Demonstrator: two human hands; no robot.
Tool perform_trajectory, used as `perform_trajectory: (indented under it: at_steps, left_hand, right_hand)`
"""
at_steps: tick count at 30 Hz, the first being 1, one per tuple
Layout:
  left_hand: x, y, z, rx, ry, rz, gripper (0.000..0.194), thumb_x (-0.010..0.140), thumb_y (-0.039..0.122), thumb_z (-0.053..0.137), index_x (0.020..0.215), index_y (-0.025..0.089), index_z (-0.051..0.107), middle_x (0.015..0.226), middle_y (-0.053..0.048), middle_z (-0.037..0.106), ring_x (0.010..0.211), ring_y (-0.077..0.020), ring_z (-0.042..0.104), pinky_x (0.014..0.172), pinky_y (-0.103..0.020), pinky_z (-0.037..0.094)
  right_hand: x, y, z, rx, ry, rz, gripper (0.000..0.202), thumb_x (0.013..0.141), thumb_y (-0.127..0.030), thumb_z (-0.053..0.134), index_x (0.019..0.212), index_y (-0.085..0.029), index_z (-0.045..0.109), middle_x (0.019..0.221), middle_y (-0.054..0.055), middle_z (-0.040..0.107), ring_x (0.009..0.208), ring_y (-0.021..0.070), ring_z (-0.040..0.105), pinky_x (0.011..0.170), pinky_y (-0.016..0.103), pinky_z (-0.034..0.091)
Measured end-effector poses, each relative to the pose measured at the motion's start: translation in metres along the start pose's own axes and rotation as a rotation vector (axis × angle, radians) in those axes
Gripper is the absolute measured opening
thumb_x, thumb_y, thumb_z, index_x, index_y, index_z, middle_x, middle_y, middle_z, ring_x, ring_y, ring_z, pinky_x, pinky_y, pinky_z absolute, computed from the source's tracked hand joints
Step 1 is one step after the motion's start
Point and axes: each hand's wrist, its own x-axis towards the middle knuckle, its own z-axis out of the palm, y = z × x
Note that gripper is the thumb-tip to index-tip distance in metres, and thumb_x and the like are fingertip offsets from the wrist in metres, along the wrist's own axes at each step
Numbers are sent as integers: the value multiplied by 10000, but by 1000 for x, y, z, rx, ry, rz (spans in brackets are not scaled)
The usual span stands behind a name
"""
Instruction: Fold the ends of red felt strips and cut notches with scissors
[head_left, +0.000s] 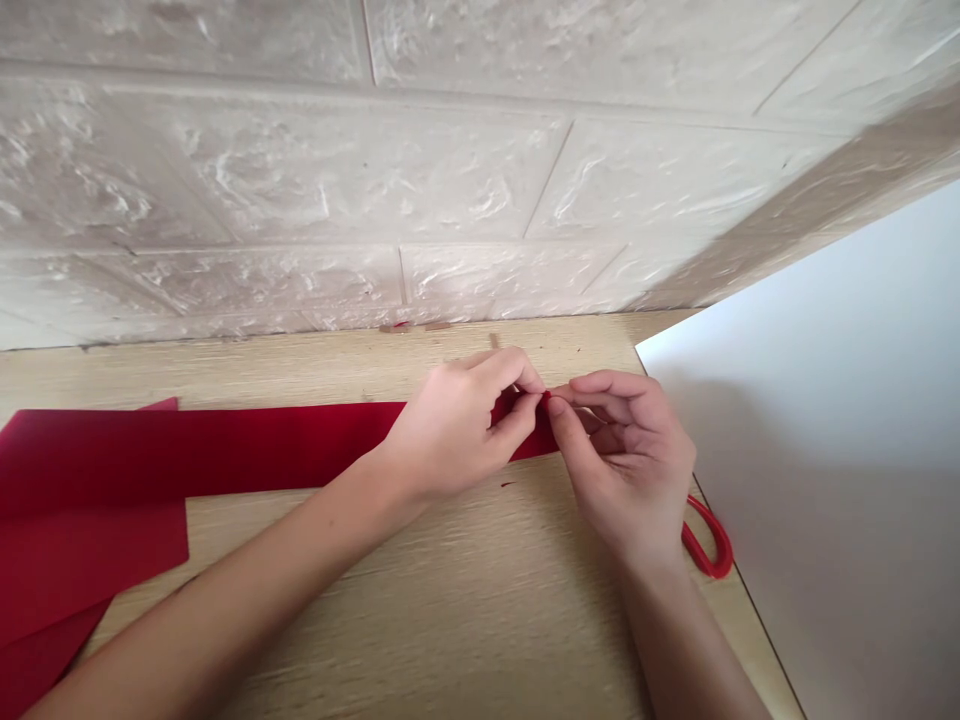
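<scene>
A long, dark red strip (285,445) lies across the table and runs under my hands; I cannot tell if it is paper or felt. Near its right end, my left hand (461,425) is closed in a pinch, thumb against forefinger. My right hand (634,455) meets it there, its thumb and forefinger closed on the same small red bit (547,396), which looks like the strip's rolled or folded end. Fingers hide most of that spot. The other fingers of my right hand are curled loosely.
Larger red sheets (97,555) lie at the left, under the strip. A red loop handle (718,545), apparently of scissors, shows beside my right wrist. A white panel (840,430) stands at the right. Small scraps (397,327) lie along the pale brick-patterned wall (337,170) behind the wooden table (450,610).
</scene>
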Motion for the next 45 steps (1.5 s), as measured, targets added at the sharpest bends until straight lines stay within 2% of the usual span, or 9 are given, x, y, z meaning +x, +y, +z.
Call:
perform_trajectory:
  at_steps: [11,21,31,34,36,38,41,45]
  left_hand:
    - [-1,0,1,30,-4,5,133,937,167,579,831,188,657,824,7,741,728,-121,670,658,-259,494]
    - [-1,-5,0,136,-26,99,138,939,134,562,829,182,630,890,-4,752,781,-133,684,692,-272,500]
    - [1,-2,-1,25,-14,28,136,920,132,587,818,194,653,829,12,742,737,-119,672,657,-252,505]
    - [3,1,-4,-72,-65,-45,76,916,150,601,907,194,662,869,11,761,764,-123,705,670,-247,544]
    - [5,3,-8,-109,-108,-76,106,907,152,616,992,191,664,930,7,778,825,-127,731,707,-244,570]
    - [6,5,-13,-106,-138,-66,122,903,161,633,1012,191,680,949,12,783,846,-124,735,733,-240,577]
    - [8,9,-18,-90,-157,-28,76,925,181,644,943,200,716,920,29,786,808,-110,721,714,-230,562]
    - [8,11,-19,-61,-113,-12,111,939,158,638,881,198,723,876,37,781,761,-101,698,654,-218,523]
  right_hand:
    - [0,-2,0,-7,-33,-12,169,890,-209,740,1024,-244,643,924,16,763,818,158,762,748,304,675]
    - [-2,4,1,65,-53,-11,260,861,-154,761,1063,-251,629,963,4,760,911,147,761,824,300,666]
    - [-3,5,2,12,-22,-45,251,871,-181,758,1072,-255,627,965,14,749,895,161,759,811,326,669]
    - [-3,1,3,23,20,-2,241,857,-195,775,1029,-249,614,920,17,758,824,166,765,744,312,674]
    - [-4,-2,4,49,31,15,250,846,-183,784,1004,-248,601,890,9,761,791,161,765,718,299,672]
    - [-5,-4,5,82,29,24,257,843,-173,787,997,-247,595,885,4,762,784,155,765,719,290,670]
    - [-6,-6,6,104,29,21,256,847,-171,784,1005,-247,598,905,8,762,810,151,766,742,289,671]
    - [-8,-7,6,61,52,11,239,860,-188,775,1004,-251,595,926,18,767,821,157,761,742,302,670]
